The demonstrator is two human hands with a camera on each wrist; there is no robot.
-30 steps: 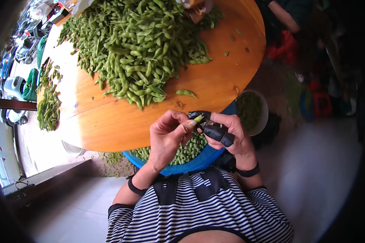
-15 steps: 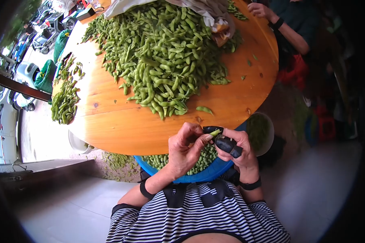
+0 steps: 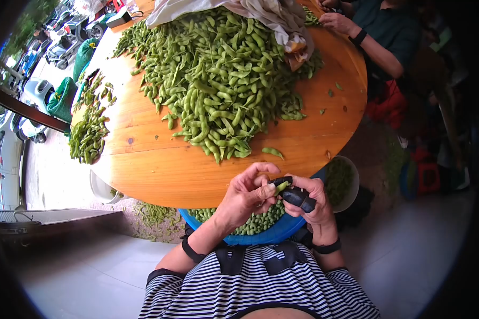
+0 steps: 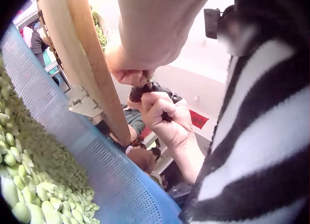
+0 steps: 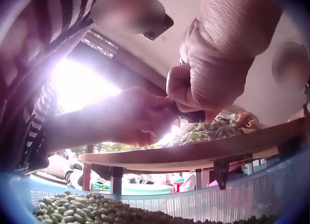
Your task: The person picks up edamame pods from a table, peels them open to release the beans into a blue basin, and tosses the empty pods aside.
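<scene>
In the head view both hands meet over the near table edge at one green soybean pod (image 3: pixel 282 186). My left hand (image 3: pixel 246 198) pinches the pod's near end, its index finger raised off it. My right hand (image 3: pixel 318 201) grips the pod between thumb and index finger, both wrapped in black covers (image 3: pixel 298 199). Below the hands, a blue basket (image 3: pixel 271 235) holds many shelled green beans (image 3: pixel 253 225). In the left wrist view the right hand (image 4: pixel 169 120) is curled beside the pod, which is mostly hidden there.
A large heap of soybean pods (image 3: pixel 213 90) covers much of the wooden table (image 3: pixel 159 183), partly under a pale cloth (image 3: pixel 234 9). One loose pod (image 3: pixel 273 152) lies near the edge. A white bucket (image 3: pixel 351 199) stands at right. Another person's hand (image 3: pixel 339 24) is across the table.
The head view has shifted, bringing more of the cloth and the other person's hands into sight. The left index finger has lifted and straightened while the pod stays between the two hands.
</scene>
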